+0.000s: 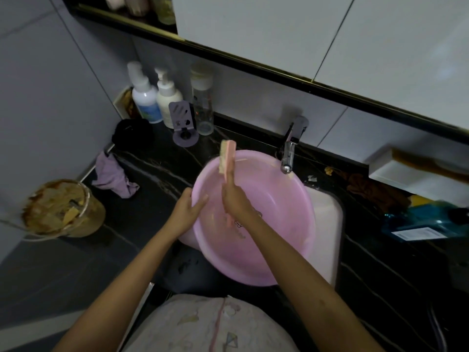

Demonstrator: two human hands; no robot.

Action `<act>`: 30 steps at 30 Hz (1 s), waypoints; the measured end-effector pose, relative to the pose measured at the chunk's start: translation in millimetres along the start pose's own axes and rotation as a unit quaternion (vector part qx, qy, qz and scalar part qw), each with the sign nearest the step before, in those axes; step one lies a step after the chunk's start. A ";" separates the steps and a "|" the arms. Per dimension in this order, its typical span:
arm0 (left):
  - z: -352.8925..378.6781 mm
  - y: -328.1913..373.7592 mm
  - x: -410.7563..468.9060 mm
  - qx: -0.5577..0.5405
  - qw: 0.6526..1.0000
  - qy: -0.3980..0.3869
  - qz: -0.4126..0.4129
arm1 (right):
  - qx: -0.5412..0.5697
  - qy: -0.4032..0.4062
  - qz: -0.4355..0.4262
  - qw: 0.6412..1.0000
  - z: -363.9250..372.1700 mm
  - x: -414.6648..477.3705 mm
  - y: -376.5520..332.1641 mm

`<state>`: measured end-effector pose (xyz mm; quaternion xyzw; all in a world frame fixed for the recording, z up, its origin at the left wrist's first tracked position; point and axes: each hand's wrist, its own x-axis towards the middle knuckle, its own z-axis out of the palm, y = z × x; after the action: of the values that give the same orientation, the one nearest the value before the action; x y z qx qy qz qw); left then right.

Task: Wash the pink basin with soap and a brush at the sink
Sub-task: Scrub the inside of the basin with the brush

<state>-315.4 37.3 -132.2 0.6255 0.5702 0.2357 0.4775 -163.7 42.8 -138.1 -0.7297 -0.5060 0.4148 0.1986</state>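
Brown-stained bucket (63,209) sits far left, off the counter's end. Purple cloth (114,177) lies crumpled on the dark counter (157,158). Behind it, two white pump bottles (154,97), a purple holder (181,123) & a clear bottle (203,102) stand by the wall.

L hand (187,210) grips the left rim of the pink basin (266,237), thumb outside, fingers (203,199) laid over the rim's inner side. Basin is tilted in the white sink (327,224) w/ its open side toward the person, far rim just under the faucet (291,146).

R hand (236,201) is curled round the handle of the pink brush (227,161). Brush is held upright, head above the basin's far-left rim, bristles facing left.

Right of the sink, on the counter: brown cloth (368,186), white tray (406,168), blue packet (426,222).
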 end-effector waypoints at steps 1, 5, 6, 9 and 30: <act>-0.3 -0.2 -1.9 -0.008 1.000 0.009 -0.001 | 0.009 -0.024 0.006 1.000 5.2 -6.7 0.0; 2.6 12.2 -5.7 -0.133 0.988 0.018 -0.074 | -0.110 -0.113 -0.115 0.981 10.3 -35.1 12.5; 5.1 14.9 -6.4 -0.186 0.977 0.019 -0.103 | -0.129 -0.133 -0.135 0.973 10.1 -42.8 15.7; 6.7 17.5 -6.5 -0.332 0.928 0.004 -0.170 | -0.137 -0.158 -0.161 0.965 4.4 -67.1 21.2; -0.8 16.8 -7.5 -0.126 0.985 -0.066 -0.098 | 0.037 -0.086 0.007 0.996 -6.5 -151.0 37.0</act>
<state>-309.7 32.3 -115.4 0.5154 0.5619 0.2162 0.6098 -158.9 -107.9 -99.6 -0.6871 -0.5002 0.4959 0.1780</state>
